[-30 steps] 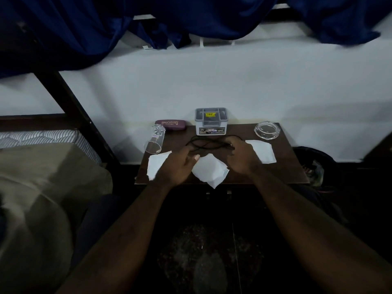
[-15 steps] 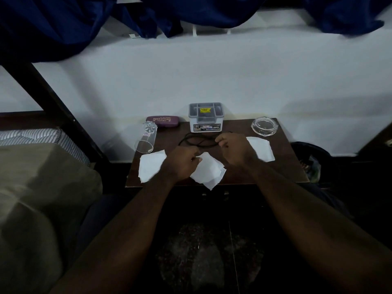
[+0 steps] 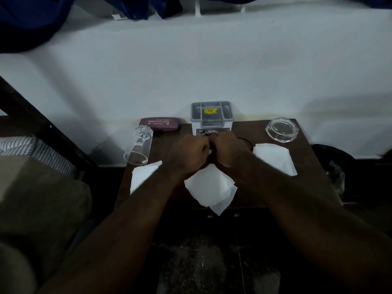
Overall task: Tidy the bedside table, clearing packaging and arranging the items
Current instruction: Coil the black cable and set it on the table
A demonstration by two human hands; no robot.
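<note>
While the left hand (image 3: 187, 154) and the right hand (image 3: 230, 149) both grasp the black cord (image 3: 247, 141) in front of the grey box (image 3: 212, 115) on the bedside table (image 3: 250, 129), the task seems barely begun: three white papers (image 3: 212, 187) lie loose and the tumbler (image 3: 139, 148) lies on its side.

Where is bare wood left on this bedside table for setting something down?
Bare wood: at the back between the grey box and the glass dish, and the front right corner past the right paper. A narrow strip runs between the tipped glass and the left hand. The centre is crowded: left and right hand hold the black cord behind the middle paper.
</note>
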